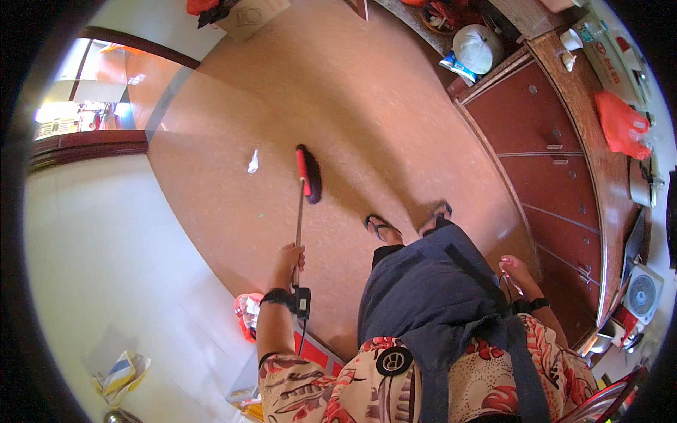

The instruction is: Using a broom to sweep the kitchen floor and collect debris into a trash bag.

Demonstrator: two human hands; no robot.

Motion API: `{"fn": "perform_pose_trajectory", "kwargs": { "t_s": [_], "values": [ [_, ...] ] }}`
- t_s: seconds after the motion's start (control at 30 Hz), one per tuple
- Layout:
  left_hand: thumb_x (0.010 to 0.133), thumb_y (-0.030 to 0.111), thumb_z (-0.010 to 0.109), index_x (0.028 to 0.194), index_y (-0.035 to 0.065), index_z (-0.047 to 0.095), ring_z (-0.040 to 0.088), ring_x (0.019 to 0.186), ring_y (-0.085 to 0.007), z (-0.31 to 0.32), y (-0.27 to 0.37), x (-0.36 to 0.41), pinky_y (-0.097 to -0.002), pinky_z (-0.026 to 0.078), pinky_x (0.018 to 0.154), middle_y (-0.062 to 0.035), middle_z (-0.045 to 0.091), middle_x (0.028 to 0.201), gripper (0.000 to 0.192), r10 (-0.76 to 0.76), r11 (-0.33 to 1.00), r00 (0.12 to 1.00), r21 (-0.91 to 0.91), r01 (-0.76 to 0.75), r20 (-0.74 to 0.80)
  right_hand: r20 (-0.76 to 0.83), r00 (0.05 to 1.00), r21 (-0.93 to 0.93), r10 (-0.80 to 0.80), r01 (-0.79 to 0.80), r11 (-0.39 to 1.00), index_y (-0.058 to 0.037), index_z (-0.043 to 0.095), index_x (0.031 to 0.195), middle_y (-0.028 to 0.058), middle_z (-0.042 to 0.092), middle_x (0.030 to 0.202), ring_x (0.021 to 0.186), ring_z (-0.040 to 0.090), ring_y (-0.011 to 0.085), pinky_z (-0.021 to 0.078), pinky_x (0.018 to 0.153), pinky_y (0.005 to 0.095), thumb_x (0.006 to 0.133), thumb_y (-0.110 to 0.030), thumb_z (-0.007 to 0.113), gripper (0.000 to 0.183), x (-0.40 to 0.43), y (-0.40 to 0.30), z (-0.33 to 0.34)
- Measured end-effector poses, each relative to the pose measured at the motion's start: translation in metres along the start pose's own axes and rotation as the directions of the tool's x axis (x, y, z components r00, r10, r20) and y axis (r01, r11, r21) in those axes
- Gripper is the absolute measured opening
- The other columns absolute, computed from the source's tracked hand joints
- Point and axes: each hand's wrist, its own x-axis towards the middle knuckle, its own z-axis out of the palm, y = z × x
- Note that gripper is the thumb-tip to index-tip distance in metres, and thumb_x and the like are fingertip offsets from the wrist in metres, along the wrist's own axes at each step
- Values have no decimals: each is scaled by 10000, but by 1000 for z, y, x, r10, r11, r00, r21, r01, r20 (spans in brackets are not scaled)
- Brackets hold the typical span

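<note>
My left hand (292, 259) grips the thin handle of a broom (299, 211). The broom's red head (302, 164) with dark bristles lies on the reddish-brown floor, ahead and left of my feet. A small crumpled white scrap (253, 162) lies on the floor to the left of the broom head, apart from it. My right hand (515, 270) hangs beside my dark apron (428, 285), fingers loosely curled; whether anything is in it is unclear. Both wrists wear black straps, and a small black box sits on the left one.
A foot in a flip-flop (382, 227) stands on the floor. Dark red cabinets (529, 113) run along the right under a counter. A large pale gourd (476, 48) sits at their far end. On the left are a white wall (116, 227), a doorway and a lined bin (247, 312).
</note>
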Motion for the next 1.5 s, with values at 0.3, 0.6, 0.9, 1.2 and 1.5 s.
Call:
{"fn": "perform_pose_trajectory", "kwargs": {
  "t_s": [0.3,0.6,0.9,1.2,1.5],
  "values": [
    [777,175,524,722,117,421,369,351,-89,88,72,-43,-242,308,294,0,406,504,131,-35,964,978,-252,87,206,47,997,-80,54,-50,996,-35,527,900,15,516,710,646,488,89,412,569,240,792,-263,508,252,74,-57,-56],
    [794,132,501,880,70,446,395,382,-87,254,163,18,-229,336,337,17,420,520,120,63,976,810,-204,72,584,-178,984,69,-25,38,997,-69,517,886,-15,533,707,609,494,55,390,504,173,785,-159,510,136,108,-258,-96],
    [808,172,486,914,80,501,398,389,-82,126,164,44,-214,316,322,4,437,543,142,8,946,983,-320,51,183,-85,993,244,83,-60,968,-59,521,927,10,552,751,630,517,89,410,517,207,774,-169,515,188,116,-261,-119],
    [785,121,485,776,56,417,413,346,-135,52,229,63,-263,332,283,-31,440,507,95,19,998,986,-49,-27,-168,-96,994,-22,56,-59,998,-60,527,910,15,547,727,610,514,88,402,504,195,779,-156,502,164,162,-282,-99],
    [825,145,459,968,56,469,363,391,-52,65,331,37,-178,304,337,44,400,542,169,121,922,893,-382,61,434,109,994,-402,-2,46,914,-31,524,999,81,566,810,681,533,172,437,584,296,755,-314,537,374,215,-336,-38]
  ]
}}
